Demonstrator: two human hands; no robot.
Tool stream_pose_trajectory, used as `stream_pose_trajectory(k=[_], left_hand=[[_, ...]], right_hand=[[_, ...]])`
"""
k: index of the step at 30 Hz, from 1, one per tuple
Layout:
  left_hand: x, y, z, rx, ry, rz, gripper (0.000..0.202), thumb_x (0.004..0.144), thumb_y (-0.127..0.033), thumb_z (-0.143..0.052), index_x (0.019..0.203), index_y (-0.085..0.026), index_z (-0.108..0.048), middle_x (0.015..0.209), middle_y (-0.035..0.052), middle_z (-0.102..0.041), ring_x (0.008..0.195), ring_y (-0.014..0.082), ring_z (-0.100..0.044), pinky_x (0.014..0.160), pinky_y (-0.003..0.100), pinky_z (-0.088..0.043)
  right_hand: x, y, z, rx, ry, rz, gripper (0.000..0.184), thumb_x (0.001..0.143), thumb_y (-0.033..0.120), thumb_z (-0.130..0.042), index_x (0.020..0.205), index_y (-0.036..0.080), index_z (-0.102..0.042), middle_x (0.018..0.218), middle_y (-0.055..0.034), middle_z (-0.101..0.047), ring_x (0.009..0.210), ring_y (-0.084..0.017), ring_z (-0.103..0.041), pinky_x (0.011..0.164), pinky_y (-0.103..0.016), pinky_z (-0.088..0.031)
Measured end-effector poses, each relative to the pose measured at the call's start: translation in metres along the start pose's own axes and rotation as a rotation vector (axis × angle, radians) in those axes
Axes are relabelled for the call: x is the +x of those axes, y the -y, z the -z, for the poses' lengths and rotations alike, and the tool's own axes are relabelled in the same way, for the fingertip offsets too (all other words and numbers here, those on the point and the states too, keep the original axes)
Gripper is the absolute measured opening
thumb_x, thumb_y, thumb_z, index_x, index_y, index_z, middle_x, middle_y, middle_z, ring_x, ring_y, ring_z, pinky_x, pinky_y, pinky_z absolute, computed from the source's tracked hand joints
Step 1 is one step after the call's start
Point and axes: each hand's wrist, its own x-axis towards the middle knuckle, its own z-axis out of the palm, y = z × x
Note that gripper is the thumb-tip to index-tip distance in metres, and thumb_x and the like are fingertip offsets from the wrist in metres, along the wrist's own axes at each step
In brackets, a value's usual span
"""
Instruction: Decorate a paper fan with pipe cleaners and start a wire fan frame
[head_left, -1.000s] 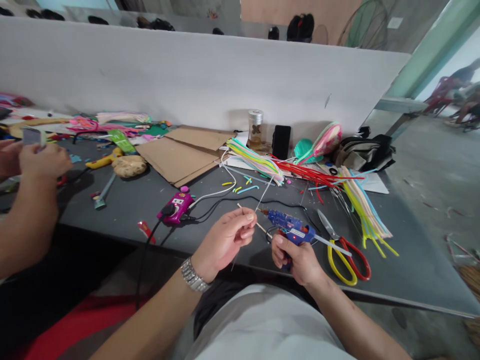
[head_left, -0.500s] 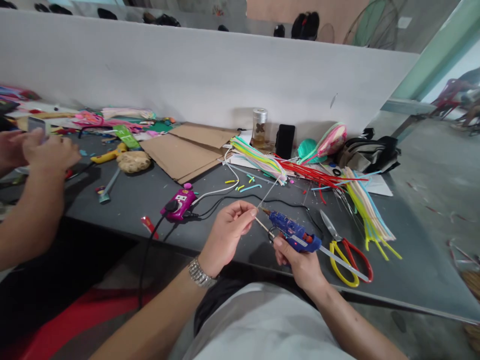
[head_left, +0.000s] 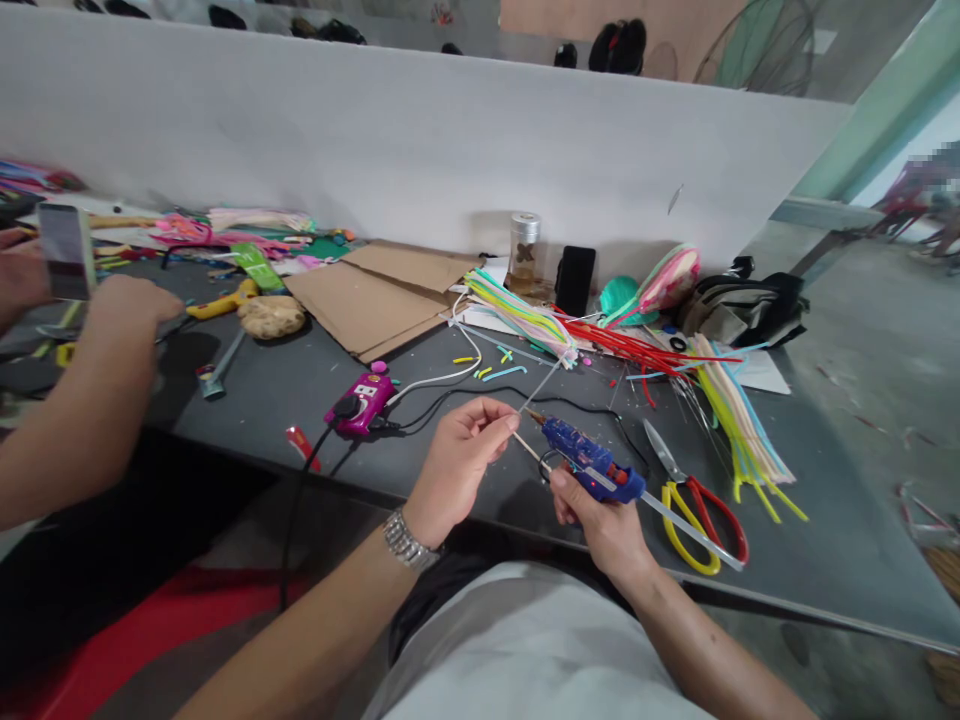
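My right hand [head_left: 600, 515] is shut around the grip of a blue hot glue gun [head_left: 592, 465], with a long pale glue stick [head_left: 690, 530] projecting from its rear. My left hand [head_left: 457, 470] pinches a thin wooden stick [head_left: 529, 450] between thumb and fingertips, and a fine wire [head_left: 541, 385] rises from the same fingertips. The stick's far end reaches in under the gun, close to the nozzle. At the left, a co-worker's hand [head_left: 127, 320] is near a phone [head_left: 66, 250] held up by their other hand.
The dark table [head_left: 825, 520] holds yellow-handled scissors [head_left: 694, 525], a magenta power socket [head_left: 360, 405] with black cables, cardboard sheets [head_left: 375, 300], bundles of coloured pipe cleaners [head_left: 521, 318], a jar [head_left: 523, 255], and a black bag [head_left: 742, 310]. A white partition stands behind.
My left hand has moved closer to the glue gun's nozzle, and the gun has tilted in my right hand. The co-worker's phone has risen. The whole view has shifted slightly.
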Motion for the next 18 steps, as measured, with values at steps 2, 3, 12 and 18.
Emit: stream_pose_trajectory(k=[2, 3, 12, 18], left_hand=[[-0.0003, 0.0001, -0.0004, 0.001, -0.008, 0.001, 0.03, 0.072, -0.041, -0.083, 0.075, -0.016, -0.066, 0.062, -0.0039, -0.051, 0.057, 0.0088, -0.04, 0.054, 0.023, -0.03], [-0.0004, 0.0003, -0.0007, 0.003, -0.013, -0.001, 0.029, 0.072, -0.041, -0.083, 0.075, -0.017, -0.066, 0.062, -0.0039, -0.051, 0.057, 0.0088, -0.04, 0.054, 0.023, -0.03], [-0.0007, 0.0019, -0.0022, 0.011, -0.015, -0.019, 0.028, 0.075, -0.04, -0.082, 0.077, -0.016, -0.067, 0.063, -0.0044, -0.05, 0.057, 0.0085, -0.04, 0.052, 0.022, -0.03], [-0.0025, 0.0005, -0.0017, 0.005, 0.012, 0.017, 0.03, 0.075, -0.042, -0.082, 0.075, -0.016, -0.065, 0.061, -0.005, -0.047, 0.055, 0.0071, -0.036, 0.052, 0.022, -0.027]], right_hand=[[0.0002, -0.0005, -0.0002, 0.016, 0.001, 0.0, 0.058, 0.077, 0.068, -0.079, 0.056, 0.021, -0.054, 0.051, 0.001, -0.051, 0.049, -0.011, -0.045, 0.052, -0.028, -0.04], [0.0004, -0.0007, -0.0003, 0.025, -0.001, -0.001, 0.057, 0.077, 0.068, -0.079, 0.056, 0.021, -0.054, 0.051, 0.0011, -0.051, 0.049, -0.011, -0.045, 0.051, -0.028, -0.04], [0.0029, -0.0033, -0.0019, 0.06, -0.03, -0.017, 0.055, 0.074, 0.066, -0.083, 0.059, 0.021, -0.056, 0.05, 0.0017, -0.052, 0.047, -0.011, -0.044, 0.049, -0.028, -0.038], [0.0054, -0.0054, 0.0035, 0.101, -0.007, -0.019, 0.05, 0.079, 0.06, -0.082, 0.062, 0.02, -0.058, 0.051, 0.0024, -0.052, 0.048, -0.01, -0.044, 0.05, -0.027, -0.037]])
